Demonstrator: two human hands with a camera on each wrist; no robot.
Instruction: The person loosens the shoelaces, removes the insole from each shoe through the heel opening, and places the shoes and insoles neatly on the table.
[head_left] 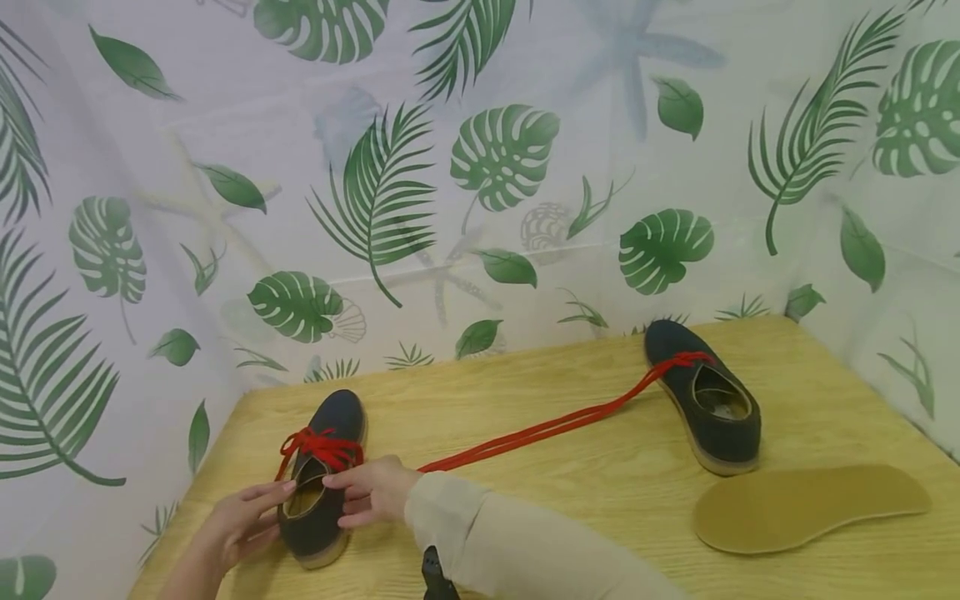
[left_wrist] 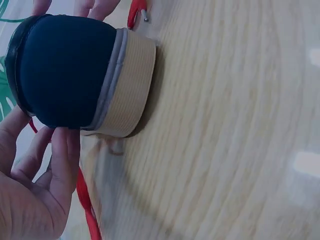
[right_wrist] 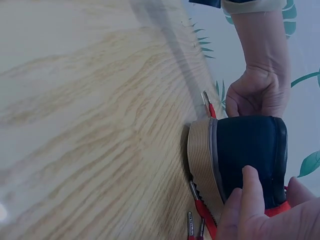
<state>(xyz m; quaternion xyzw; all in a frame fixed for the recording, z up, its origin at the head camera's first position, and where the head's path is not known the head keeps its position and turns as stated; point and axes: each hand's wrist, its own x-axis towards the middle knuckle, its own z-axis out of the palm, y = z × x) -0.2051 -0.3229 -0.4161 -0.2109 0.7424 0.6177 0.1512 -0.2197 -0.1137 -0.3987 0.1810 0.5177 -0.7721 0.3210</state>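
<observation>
A navy shoe (head_left: 307,533) with a pale sole and red bow-tied laces (head_left: 322,448) stands on the wooden table at left, toe pointing away. My left hand (head_left: 243,521) grips the left side of its opening, thumb by the rim and fingers along the outside. On the other side, my right hand (head_left: 378,492) holds the collar with fingers against the upper. The left wrist view shows the shoe's heel (left_wrist: 70,70) between both hands. In the right wrist view, my right fingers (right_wrist: 252,195) lie on the shoe's side, and metal-tipped lace ends hang beside the sole.
Another navy shoe (head_left: 723,433) stands at the right; its long red laces (head_left: 525,436) stretch left across the table (head_left: 600,492) toward my right wrist. A tan insole (head_left: 810,508) lies in front of that shoe. Leaf-printed cloth (head_left: 420,333) encloses the back and sides.
</observation>
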